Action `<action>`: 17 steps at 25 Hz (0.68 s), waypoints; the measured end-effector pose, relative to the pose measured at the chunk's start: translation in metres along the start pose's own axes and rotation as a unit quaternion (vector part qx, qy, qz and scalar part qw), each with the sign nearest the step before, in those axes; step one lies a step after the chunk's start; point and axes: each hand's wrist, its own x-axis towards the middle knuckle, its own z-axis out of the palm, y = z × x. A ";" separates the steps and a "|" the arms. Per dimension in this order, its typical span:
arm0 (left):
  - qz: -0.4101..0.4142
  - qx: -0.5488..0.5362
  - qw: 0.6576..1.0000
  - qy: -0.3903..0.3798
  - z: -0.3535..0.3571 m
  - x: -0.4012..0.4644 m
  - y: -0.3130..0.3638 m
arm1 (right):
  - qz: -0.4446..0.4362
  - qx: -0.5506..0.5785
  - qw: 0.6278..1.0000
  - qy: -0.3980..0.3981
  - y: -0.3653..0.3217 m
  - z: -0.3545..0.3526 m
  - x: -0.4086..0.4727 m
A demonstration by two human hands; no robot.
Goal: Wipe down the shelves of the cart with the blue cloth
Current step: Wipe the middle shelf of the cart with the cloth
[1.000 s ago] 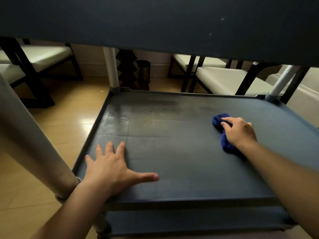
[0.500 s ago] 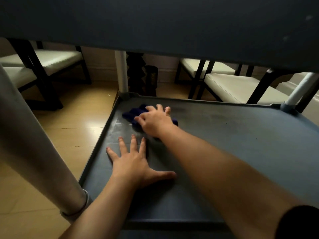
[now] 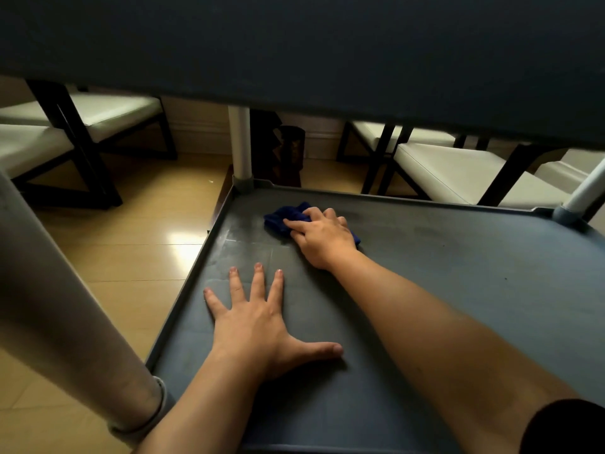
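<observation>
The cart's dark grey middle shelf (image 3: 458, 273) fills the lower right of the head view. A crumpled blue cloth (image 3: 284, 216) lies near the shelf's far left corner. My right hand (image 3: 322, 235) presses down on the cloth, covering most of it, with fingers pointing left. My left hand (image 3: 258, 326) rests flat on the shelf near its left rim, fingers spread, holding nothing. The underside of the upper shelf (image 3: 294, 44) hangs dark across the top of the view.
White cart posts stand at the near left (image 3: 65, 306), far left corner (image 3: 240, 149) and far right corner (image 3: 586, 188). Black-framed chairs with cream seats (image 3: 458, 172) stand beyond on the wooden floor (image 3: 131, 257). A dark carved stand (image 3: 278, 149) sits behind the cart.
My right hand swept the cloth from the shelf's right side to the far left corner, then slid a little right. My left hand stayed flat on the shelf.
</observation>
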 end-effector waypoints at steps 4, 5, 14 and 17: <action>0.010 -0.003 1.000 0.000 0.000 0.002 0.005 | 0.146 0.007 0.989 0.007 0.083 -0.008 -0.015; 0.012 -0.003 1.000 -0.002 0.000 0.003 0.005 | 0.219 0.048 0.974 0.016 0.112 -0.014 -0.023; 0.002 -0.005 1.000 -0.008 -0.002 0.000 0.007 | 0.181 0.298 0.914 0.207 0.155 -0.083 -0.044; 0.006 -0.008 1.000 0.000 -0.001 0.000 0.005 | -0.017 0.317 0.930 0.184 0.075 -0.076 -0.028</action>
